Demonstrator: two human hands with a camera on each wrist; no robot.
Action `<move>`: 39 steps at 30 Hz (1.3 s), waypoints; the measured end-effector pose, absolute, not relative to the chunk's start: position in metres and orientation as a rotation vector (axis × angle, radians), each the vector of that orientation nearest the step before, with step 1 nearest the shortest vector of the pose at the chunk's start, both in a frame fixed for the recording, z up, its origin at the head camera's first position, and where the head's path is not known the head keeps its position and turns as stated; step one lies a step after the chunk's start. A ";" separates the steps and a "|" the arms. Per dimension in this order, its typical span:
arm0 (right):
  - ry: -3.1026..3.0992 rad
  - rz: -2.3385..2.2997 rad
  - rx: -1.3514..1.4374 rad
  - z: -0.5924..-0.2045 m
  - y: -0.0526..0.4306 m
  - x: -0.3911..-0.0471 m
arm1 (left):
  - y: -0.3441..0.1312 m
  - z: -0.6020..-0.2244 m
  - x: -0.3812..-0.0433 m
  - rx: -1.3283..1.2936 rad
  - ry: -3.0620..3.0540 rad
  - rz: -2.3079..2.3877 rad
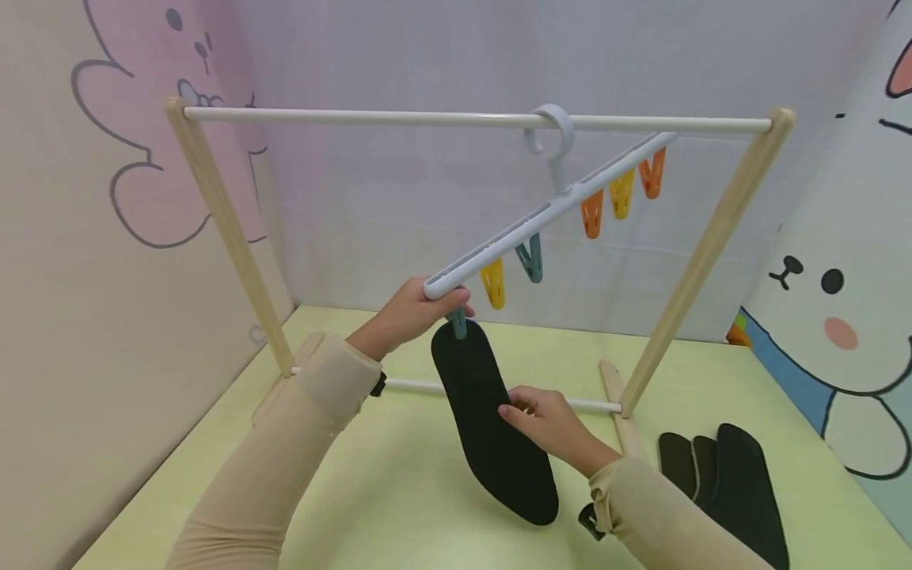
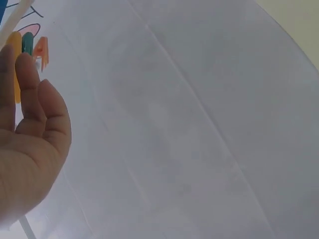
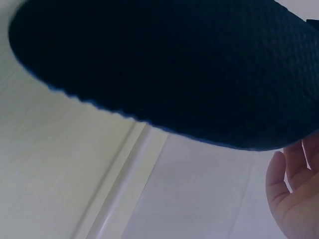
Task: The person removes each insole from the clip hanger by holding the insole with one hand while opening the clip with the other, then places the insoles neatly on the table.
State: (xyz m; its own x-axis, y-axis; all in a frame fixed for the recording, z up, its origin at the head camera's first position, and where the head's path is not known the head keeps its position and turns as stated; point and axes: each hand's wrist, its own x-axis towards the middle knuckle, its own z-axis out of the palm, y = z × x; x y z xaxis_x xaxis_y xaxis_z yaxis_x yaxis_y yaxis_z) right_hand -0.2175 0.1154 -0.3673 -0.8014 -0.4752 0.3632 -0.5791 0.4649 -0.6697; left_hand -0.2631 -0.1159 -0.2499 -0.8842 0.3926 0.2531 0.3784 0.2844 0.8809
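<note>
A black shoe insole hangs at a slant from a teal clip at the near end of a white clip hanger. My left hand is under that end, thumb and fingers pinching the clip above the insole. Partway down, my right hand holds the insole's right edge, thumb in front and fingers behind. The right wrist view shows the insole's textured surface covering much of the picture, beside the right hand. In the left wrist view the left hand has bent fingers; what they pinch is hidden.
The hanger's hook sits over the white top rod of a wooden-legged rack. Other clips line the hanger, including a yellow clip and an orange clip. More black insoles lie at the right on the pale-green table.
</note>
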 end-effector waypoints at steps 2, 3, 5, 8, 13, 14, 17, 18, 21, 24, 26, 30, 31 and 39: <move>-2.575 1.254 0.918 -0.367 0.116 -0.217 | -0.113 -0.251 -0.262 0.694 2.554 1.729; -2.574 1.259 0.911 -0.366 0.116 -0.217 | -0.112 -0.251 -0.261 0.662 2.587 1.735; -2.573 1.276 0.901 -0.366 0.117 -0.216 | -0.110 -0.252 -0.261 0.594 2.659 1.737; -2.571 1.304 0.891 -0.365 0.118 -0.216 | -0.109 -0.253 -0.261 0.487 2.740 1.735; -2.567 1.318 0.880 -0.364 0.120 -0.215 | -0.109 -0.255 -0.260 0.405 2.757 1.780; -2.567 1.314 0.878 -0.364 0.121 -0.215 | -0.108 -0.256 -0.260 0.409 2.753 1.788; -2.571 1.301 0.873 -0.365 0.123 -0.214 | -0.104 -0.256 -0.257 0.443 2.742 1.793; -2.570 1.297 0.870 -0.365 0.123 -0.213 | -0.103 -0.256 -0.257 0.451 2.739 1.787; -2.557 1.309 0.863 -0.367 0.123 -0.212 | -0.101 -0.255 -0.255 0.464 2.740 1.776; -2.548 1.323 0.860 -0.367 0.122 -0.211 | -0.101 -0.254 -0.254 0.454 2.740 1.786; -2.549 1.333 0.858 -0.367 0.122 -0.211 | -0.100 -0.254 -0.253 0.446 2.730 1.805; -2.548 1.344 0.852 -0.366 0.122 -0.210 | -0.098 -0.253 -0.251 0.431 2.695 1.861; -2.543 1.343 0.852 -0.366 0.122 -0.210 | -0.097 -0.253 -0.251 0.423 2.679 1.886; -2.501 1.339 0.846 -0.368 0.121 -0.208 | -0.091 -0.253 -0.250 0.356 2.510 2.101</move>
State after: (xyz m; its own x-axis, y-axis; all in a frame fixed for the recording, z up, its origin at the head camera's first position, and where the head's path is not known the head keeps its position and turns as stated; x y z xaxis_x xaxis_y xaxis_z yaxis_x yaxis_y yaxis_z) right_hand -0.2085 0.1206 -0.3682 -0.8216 -0.3973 0.4088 -0.5605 0.4320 -0.7066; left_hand -0.2498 -0.0910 -0.2528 -0.9654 0.0679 0.2520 0.2600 0.1673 0.9510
